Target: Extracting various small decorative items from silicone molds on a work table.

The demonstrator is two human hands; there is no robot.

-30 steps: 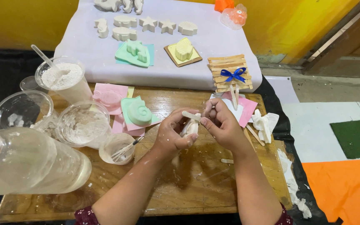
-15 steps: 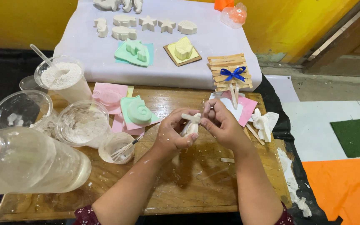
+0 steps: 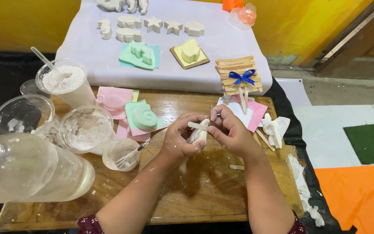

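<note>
My left hand point(image 3: 182, 141) is closed around a small white plaster piece point(image 3: 199, 135) above the wooden board point(image 3: 204, 190). My right hand point(image 3: 230, 130) pinches a flat wooden stick point(image 3: 197, 126) and lays it across the top of the piece. Both hands meet at the board's middle. To their left lies a green shell-shaped mould point(image 3: 144, 117) on pink moulds point(image 3: 113, 100).
A big clear plastic bottle point(image 3: 27, 173) lies at front left. Cups with white powder point(image 3: 63, 82), an emptied cup point(image 3: 85, 128), a small cup with a brush point(image 3: 121, 154) stand left. White cast shapes point(image 3: 152, 25), a stick raft with a blue bow point(image 3: 240, 77) and crumpled tissue point(image 3: 275, 128) lie beyond.
The hands have stayed in place; the fingers and the stick shifted slightly on the white piece.
</note>
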